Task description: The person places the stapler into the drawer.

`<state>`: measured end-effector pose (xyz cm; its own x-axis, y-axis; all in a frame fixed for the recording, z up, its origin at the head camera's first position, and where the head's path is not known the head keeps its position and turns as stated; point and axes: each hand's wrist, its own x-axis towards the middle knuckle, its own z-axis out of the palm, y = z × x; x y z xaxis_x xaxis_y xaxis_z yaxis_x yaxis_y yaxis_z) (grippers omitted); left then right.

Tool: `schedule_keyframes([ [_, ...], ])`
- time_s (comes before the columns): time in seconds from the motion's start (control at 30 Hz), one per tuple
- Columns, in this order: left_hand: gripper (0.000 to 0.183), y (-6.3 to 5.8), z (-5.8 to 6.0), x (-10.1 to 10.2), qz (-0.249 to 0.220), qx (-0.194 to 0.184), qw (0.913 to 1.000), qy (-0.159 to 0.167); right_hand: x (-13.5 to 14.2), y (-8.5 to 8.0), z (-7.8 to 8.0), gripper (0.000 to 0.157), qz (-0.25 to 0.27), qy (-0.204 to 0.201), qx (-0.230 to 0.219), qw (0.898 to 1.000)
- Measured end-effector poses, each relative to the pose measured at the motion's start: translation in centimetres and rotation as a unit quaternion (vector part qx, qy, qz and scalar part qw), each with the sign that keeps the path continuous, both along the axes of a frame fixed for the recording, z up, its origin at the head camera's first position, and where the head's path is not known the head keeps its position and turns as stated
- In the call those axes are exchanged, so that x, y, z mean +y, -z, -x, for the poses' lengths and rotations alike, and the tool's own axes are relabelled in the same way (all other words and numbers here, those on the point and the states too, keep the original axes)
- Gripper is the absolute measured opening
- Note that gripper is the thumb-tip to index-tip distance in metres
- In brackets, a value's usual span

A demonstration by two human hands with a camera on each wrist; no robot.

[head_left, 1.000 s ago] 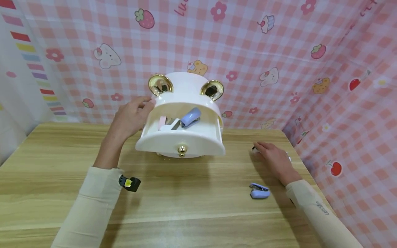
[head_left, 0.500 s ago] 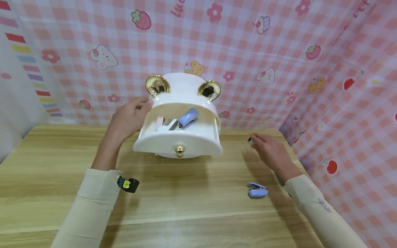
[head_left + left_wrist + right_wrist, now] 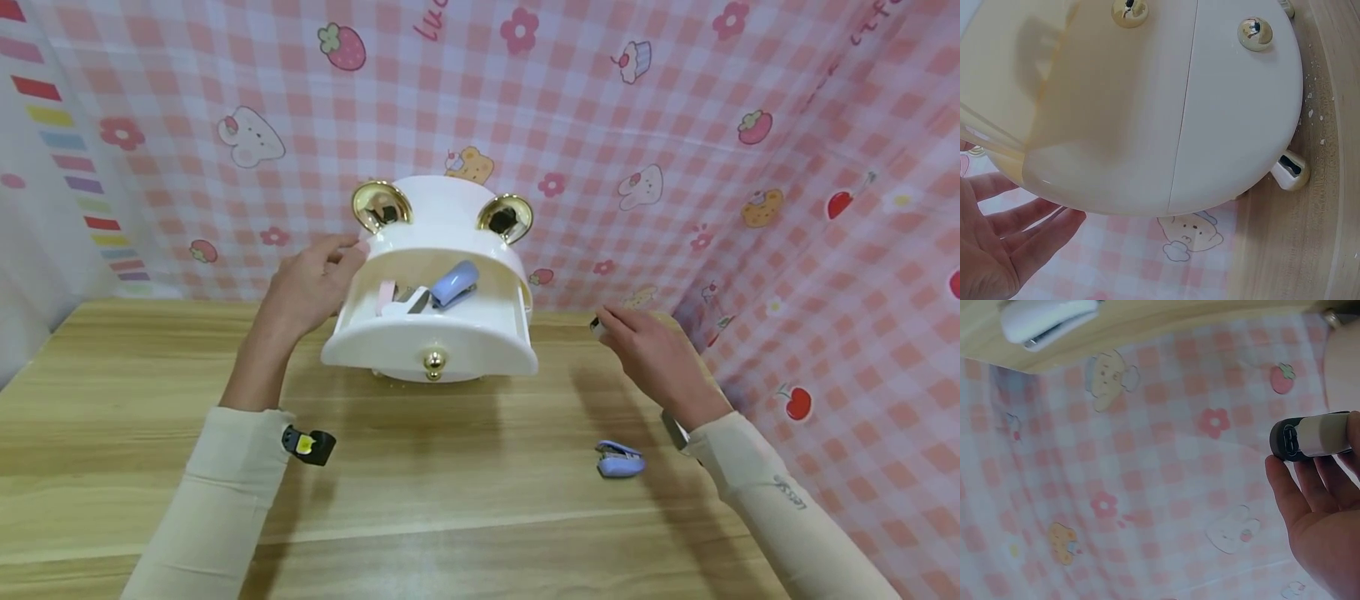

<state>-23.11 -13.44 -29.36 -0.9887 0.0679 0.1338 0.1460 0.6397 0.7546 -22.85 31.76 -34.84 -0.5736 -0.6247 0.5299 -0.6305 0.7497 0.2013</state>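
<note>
- Holding, in the right hand (image 3: 660,362), a white-and-black item (image 3: 1322,435); pinched between thumb and fingers, black end sticking out of the grip; exact kind hard to tell.
- Raised above the tabletop (image 3: 450,517), to the right of the white cabinet (image 3: 447,208) and apart from it.
- With the left hand (image 3: 307,287), touching the cabinet's left side near one gold ear (image 3: 382,208); fingers fairly straight and a little spread in the left wrist view, curled round nothing.
- Pulled out at the front of the cabinet: the upper drawer (image 3: 431,343), with a gold knob (image 3: 434,362); closed below it, the lower drawer (image 3: 1229,119).
- Inside the upper drawer, from left to right: a pink item (image 3: 387,293), a white-and-grey item (image 3: 407,303) and a blue stapler (image 3: 454,284).
- On the tabletop, near the right forearm: a second blue stapler (image 3: 621,461), parted, metal showing.
- Also on the tabletop, in the right wrist view: a white object (image 3: 1047,319), cut off by the edge.
- Beside a gold foot (image 3: 1291,172) of the cabinet: small white crumbs (image 3: 1310,114).
- Behind everything: pink checked cloth (image 3: 450,100) with printed fruit, flowers and animals.
</note>
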Motion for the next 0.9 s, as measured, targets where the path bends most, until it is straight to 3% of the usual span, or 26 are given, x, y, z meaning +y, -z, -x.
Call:
schedule_keyframes([
  [0.37, 0.077, -0.2, -0.1, 0.0, 0.004, 0.001, 1.0, 0.002, -3.2, -3.7, -0.7, 0.045, -0.004, -0.029, -0.018, 0.999],
  [0.9, 0.078, 0.0, 0.0, 0.0, -0.006, -0.004, 1.0, 0.003, -7.4, -7.7, -2.6, 0.05, -0.024, -0.078, 0.017, 0.997],
])
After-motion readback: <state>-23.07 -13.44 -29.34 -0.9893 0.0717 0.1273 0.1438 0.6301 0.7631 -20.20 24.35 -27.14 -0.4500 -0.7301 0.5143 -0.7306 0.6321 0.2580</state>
